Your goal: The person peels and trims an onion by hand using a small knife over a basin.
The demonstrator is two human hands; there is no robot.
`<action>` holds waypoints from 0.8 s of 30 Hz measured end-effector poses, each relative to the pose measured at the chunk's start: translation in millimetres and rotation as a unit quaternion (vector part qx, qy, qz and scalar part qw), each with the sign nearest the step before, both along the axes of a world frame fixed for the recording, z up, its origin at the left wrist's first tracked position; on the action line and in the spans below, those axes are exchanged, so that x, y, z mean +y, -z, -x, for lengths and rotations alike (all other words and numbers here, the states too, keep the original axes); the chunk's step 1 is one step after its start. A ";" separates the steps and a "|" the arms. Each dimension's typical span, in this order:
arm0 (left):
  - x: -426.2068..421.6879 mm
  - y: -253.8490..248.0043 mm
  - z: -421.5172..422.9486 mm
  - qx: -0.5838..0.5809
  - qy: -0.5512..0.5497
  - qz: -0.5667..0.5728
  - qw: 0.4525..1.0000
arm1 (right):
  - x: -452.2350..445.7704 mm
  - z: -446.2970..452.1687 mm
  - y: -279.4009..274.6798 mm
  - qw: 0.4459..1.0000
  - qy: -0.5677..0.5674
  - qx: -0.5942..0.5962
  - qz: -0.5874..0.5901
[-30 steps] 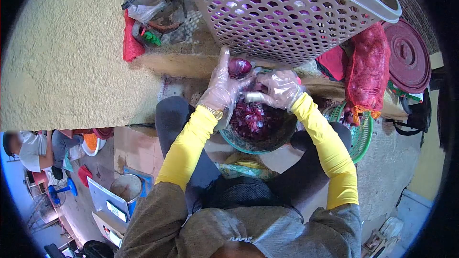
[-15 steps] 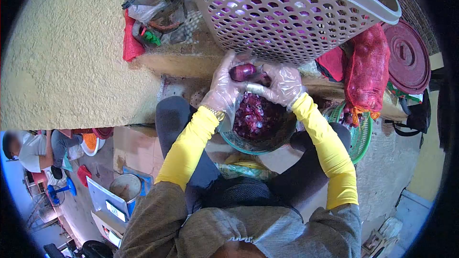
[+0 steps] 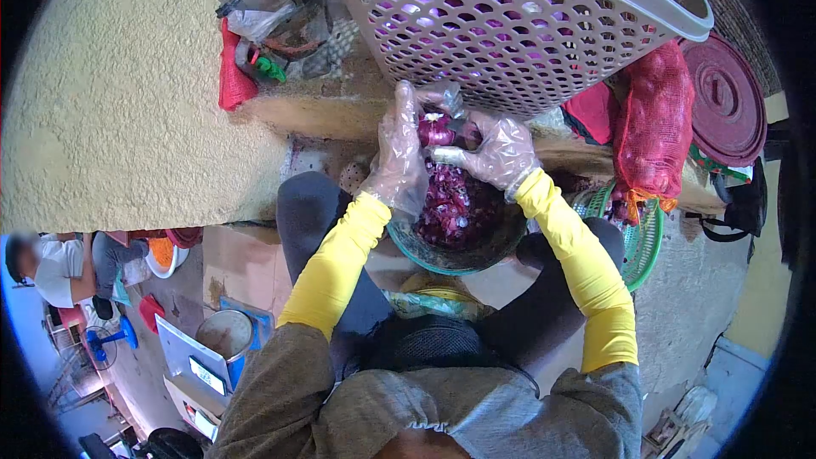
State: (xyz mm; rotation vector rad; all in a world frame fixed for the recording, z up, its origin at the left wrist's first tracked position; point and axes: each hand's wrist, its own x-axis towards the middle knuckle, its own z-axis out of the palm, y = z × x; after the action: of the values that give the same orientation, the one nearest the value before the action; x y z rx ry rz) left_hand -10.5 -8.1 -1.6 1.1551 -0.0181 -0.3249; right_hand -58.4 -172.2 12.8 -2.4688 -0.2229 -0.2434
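Under the basket, my left hand, in a clear plastic glove, is closed around a red onion. A pale cut end shows on the onion's upper side. From the right, my right hand, gloved too, curls in against the onion. Its thumb, with a whitish covering at the tip, points left. A small dark blade, apparently a knife, shows between its fingers and the onion; the handle is hidden. Below both hands stands a round basin holding purple onion skins.
A large perforated basket of onions looms above my hands. To the right are a red mesh sack, a maroon lid and a green basket. Bags and containers lie on the ledge upper left. Another person sits far left.
The onion has turned, so its pale cut end now faces up. My left hand has turned more upright, and my right hand has shifted slightly left.
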 end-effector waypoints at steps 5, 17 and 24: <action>0.2 8.0 -3.8 -0.063 -0.031 -0.037 0.997 | 3.1 0.8 -5.6 0.999 -0.002 0.029 -0.026; 0.8 5.8 -3.5 0.002 0.006 0.011 1.000 | 6.2 1.6 -10.6 0.993 0.009 0.112 -0.033; 0.6 5.5 -3.0 -0.005 -0.002 -0.024 1.000 | 6.0 0.9 -7.1 0.993 0.007 0.114 0.013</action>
State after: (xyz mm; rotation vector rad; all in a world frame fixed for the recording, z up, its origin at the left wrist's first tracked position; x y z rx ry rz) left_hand -7.5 -7.5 -7.1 1.2042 -0.0177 -0.3171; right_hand -59.4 -166.2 19.9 -2.4982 -0.1119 0.0372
